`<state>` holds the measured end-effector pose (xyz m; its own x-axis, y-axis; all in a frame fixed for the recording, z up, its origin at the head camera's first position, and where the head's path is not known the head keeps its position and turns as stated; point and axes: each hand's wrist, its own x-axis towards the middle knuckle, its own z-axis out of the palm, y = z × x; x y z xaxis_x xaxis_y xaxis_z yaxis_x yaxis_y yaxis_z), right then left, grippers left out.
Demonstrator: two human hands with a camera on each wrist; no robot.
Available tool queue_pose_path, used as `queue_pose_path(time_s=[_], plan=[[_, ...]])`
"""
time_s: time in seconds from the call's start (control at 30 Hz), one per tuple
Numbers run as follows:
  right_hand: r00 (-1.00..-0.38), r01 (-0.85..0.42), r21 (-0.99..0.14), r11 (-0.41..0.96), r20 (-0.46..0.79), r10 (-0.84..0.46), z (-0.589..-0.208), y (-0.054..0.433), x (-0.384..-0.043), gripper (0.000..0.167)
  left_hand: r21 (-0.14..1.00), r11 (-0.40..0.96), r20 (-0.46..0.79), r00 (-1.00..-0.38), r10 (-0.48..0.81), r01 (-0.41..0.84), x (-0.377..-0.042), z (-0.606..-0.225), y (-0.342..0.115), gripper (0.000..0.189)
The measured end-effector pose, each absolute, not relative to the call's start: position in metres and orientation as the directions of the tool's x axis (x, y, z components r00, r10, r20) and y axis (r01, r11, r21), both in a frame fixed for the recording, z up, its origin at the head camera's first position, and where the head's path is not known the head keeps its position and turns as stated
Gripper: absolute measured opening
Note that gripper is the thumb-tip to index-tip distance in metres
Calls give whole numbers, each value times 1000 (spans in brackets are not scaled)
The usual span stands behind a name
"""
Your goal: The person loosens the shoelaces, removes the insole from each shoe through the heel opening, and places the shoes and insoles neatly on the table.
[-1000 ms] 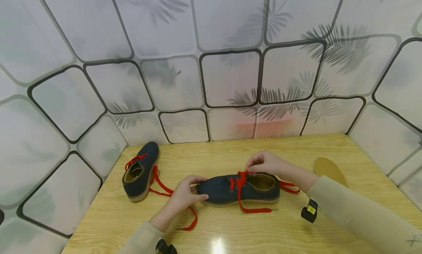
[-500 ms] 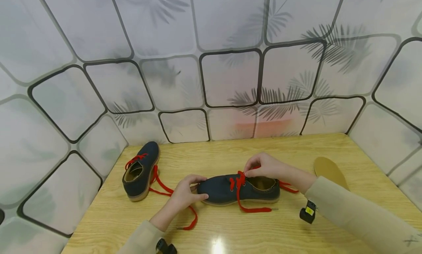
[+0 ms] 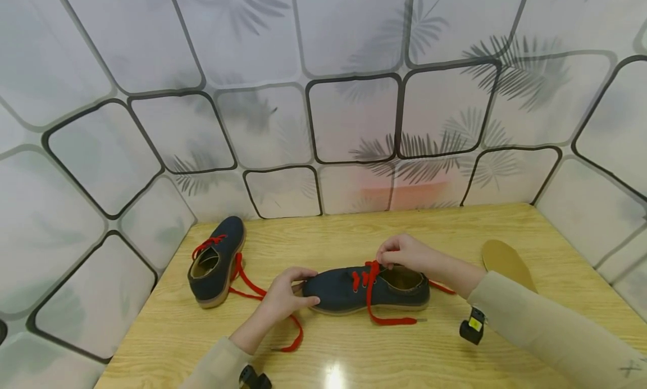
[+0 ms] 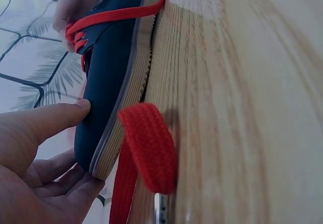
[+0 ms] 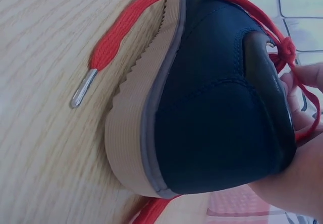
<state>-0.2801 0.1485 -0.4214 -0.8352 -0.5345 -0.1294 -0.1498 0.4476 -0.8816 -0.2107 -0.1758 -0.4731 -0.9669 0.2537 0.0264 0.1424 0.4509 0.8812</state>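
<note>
A dark blue canvas shoe (image 3: 331,288) with a pale ribbed sole lies across the table, its toe to the left. My left hand (image 3: 283,294) holds it by the toe, thumb on the near side and fingers round the far side. Above the eyelets, my right hand (image 3: 406,251) pinches the red shoelace (image 5: 287,50) between thumb and fingertips. One lace end (image 3: 396,321) hangs over the shoe's near side onto the wood, its metal tip pointing right. In the right wrist view, more lace passes behind the fingers and partly out of sight.
A second blue shoe (image 3: 229,234) stands at the back left, its long red lace (image 3: 247,282) trailing under my left forearm. A tan insole (image 3: 507,264) lies at the right. Patterned walls border the wooden table (image 3: 440,366) behind and at the sides.
My right hand dipped slightly, then shifted a little at the lace. The lace behind the heel shows less of its length, and the near strand's top sits further right. My left hand has stayed put.
</note>
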Motion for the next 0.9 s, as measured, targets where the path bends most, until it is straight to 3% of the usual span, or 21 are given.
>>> queue_pose_path(time_s=[0.9], plan=[[-857, -82, -926, 368, -123, -501, -422, 150, -276, 21, 882, 451, 25, -969, 248, 138, -212, -475, -175, 49]])
